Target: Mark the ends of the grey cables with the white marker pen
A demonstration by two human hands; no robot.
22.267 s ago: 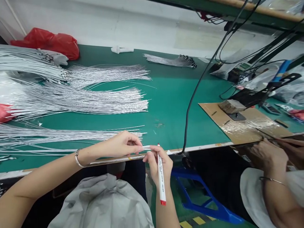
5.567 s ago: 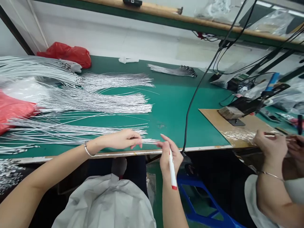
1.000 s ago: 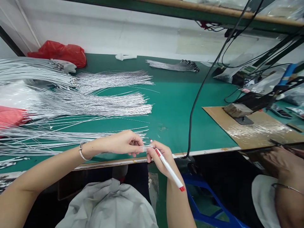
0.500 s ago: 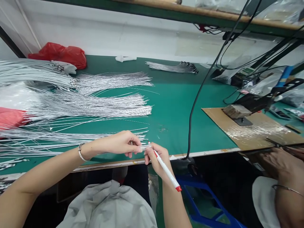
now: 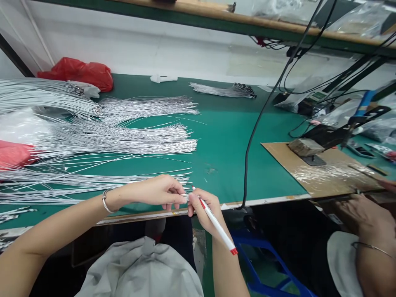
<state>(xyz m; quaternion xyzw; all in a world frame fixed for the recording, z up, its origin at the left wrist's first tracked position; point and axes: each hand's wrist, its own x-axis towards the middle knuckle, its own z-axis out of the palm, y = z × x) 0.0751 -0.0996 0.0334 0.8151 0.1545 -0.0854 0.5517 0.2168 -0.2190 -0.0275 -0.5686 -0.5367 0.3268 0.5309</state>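
Observation:
A white marker pen with red ends [image 5: 218, 228] slants through my right hand [image 5: 206, 208], its red tip pointing up past the fingers. The fingers and thumb of that hand are closed and also touch the ends of some thin silver wires. Right beside it, my left hand [image 5: 165, 192] pinches the wires close to their ends; its fingers hide how many it grips. Under and behind my left wrist lies the nearest bundle of silver wires [image 5: 105, 181], stretching off to the left. Both hands are just above the table's front edge.
More wire bundles [image 5: 154, 138] lie on the green table [image 5: 225, 144], with a short bundle [image 5: 222, 89] at the back. A black cable [image 5: 249, 152] hangs down to the front edge. On the right, a co-worker's hand [image 5: 359, 210] is near a cardboard sheet [image 5: 337, 165].
My hands have drawn slightly closer together, so less wire shows between them. The marker stays in my right hand. At the right, the co-worker's hands have shifted.

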